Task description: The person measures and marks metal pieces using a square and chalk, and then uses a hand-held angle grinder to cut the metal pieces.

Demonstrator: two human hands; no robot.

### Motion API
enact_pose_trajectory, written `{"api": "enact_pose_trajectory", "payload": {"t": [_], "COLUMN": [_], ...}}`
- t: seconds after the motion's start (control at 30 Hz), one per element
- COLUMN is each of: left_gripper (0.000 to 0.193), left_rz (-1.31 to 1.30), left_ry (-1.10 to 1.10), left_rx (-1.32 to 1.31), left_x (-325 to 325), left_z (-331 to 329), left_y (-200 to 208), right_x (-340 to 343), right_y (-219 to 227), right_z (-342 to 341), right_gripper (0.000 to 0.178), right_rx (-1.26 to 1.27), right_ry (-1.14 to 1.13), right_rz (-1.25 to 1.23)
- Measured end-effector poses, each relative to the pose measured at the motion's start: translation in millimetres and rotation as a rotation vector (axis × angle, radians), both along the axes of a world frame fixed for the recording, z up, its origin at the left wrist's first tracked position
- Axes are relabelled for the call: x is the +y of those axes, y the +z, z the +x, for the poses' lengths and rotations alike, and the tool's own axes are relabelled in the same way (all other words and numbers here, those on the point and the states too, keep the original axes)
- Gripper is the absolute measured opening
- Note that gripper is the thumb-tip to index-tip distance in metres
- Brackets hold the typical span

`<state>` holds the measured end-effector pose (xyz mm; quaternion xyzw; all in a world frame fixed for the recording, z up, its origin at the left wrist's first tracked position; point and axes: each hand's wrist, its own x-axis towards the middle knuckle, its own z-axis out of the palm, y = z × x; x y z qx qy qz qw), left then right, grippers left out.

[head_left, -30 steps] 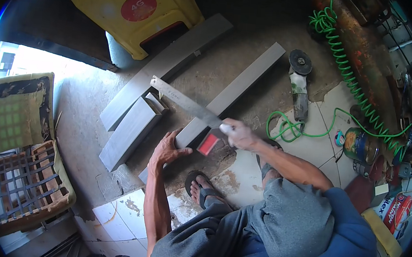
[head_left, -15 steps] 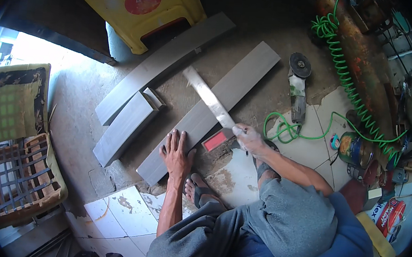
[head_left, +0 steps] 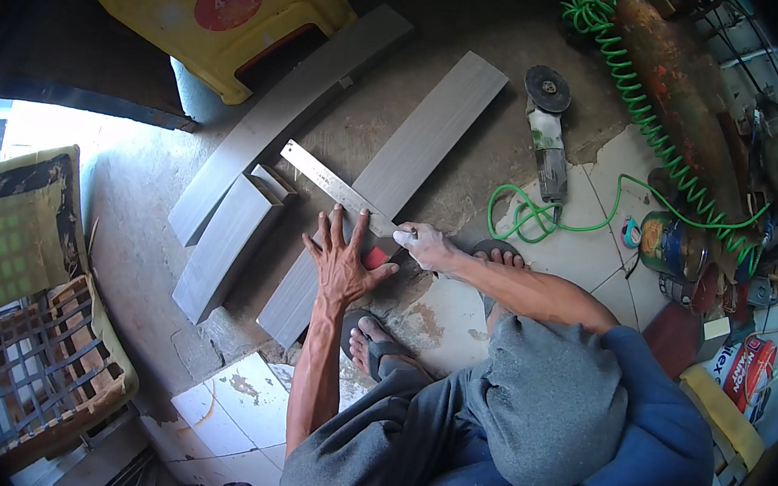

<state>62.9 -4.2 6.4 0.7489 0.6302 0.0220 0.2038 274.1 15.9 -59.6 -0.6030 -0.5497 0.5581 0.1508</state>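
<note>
A grey rectangular metal tube (head_left: 437, 131) lies slantwise on the floor before me. Across it rests the silver blade of a try square (head_left: 325, 179), and a bit of its red stock shows beside my left thumb. My left hand (head_left: 341, 271) is spread flat on the tube, fingertips at the blade's near edge. At the blade's right end my right hand (head_left: 424, 248) is closed around the square's corner. To the left lie a long grey tube (head_left: 274, 120) and a shorter grey piece (head_left: 230, 242), side by side.
An angle grinder (head_left: 549, 137) lies to the right, near a looped green cord (head_left: 527, 221). Beyond it are a rusty tank (head_left: 670, 92) and a coiled green hose (head_left: 644, 118). A yellow plastic stool (head_left: 281, 3) stands at the back, a broken chair frame (head_left: 62, 333) at the left.
The try square has come down onto the tube, its blade now lying across it. My left hand's fingers have spread and reached the blade. The view has shifted slightly.
</note>
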Motion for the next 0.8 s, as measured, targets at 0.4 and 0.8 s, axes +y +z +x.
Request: {"api": "enact_pose_trajectory", "payload": {"t": [0.4,0.8], "left_gripper": [0.12,0.116], "left_rz": [0.034,0.06], "left_ry": [-0.013,-0.015], "left_rx": [0.024,0.033], "left_x": [2,5], "left_z": [3,4], "left_y": [-4,1], "right_x": [4,4], "right_y": [3,6], "right_z": [4,7], "right_gripper": [0.046,0.048], "right_rx": [0.074,0.056], "right_ry": [0.0,0.017], "right_rz": [-0.046,-0.055]}}
